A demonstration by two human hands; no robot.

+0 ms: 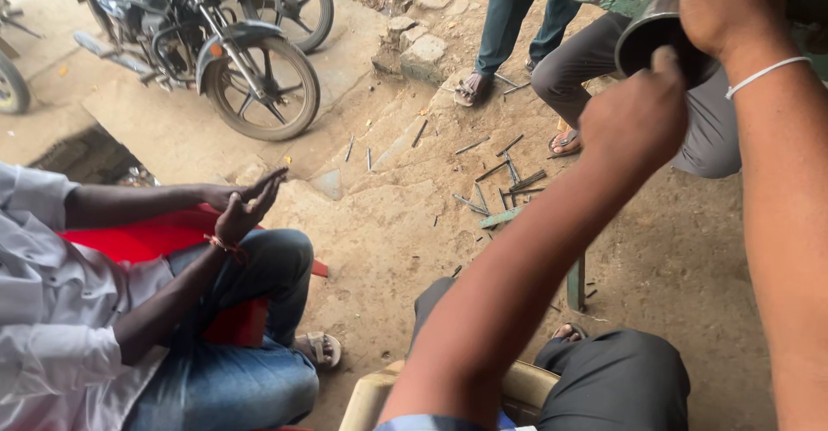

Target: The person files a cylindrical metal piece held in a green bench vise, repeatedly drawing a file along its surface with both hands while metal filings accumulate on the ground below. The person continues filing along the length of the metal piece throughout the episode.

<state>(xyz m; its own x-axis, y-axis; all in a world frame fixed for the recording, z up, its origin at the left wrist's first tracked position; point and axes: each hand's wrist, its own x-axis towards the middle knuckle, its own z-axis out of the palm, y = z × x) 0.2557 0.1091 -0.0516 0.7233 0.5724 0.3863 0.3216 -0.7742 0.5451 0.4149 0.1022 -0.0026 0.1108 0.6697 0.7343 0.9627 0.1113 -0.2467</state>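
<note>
Metal cylinder, far right, sits clasped under the right hand; the left hand, seemingly fisted, touches its rim and could slip.

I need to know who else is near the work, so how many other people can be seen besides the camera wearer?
3: a seated person on the red chair at left, a standing person at top centre, and a crouching person behind the metal cylinder. More may be out of frame.
</note>
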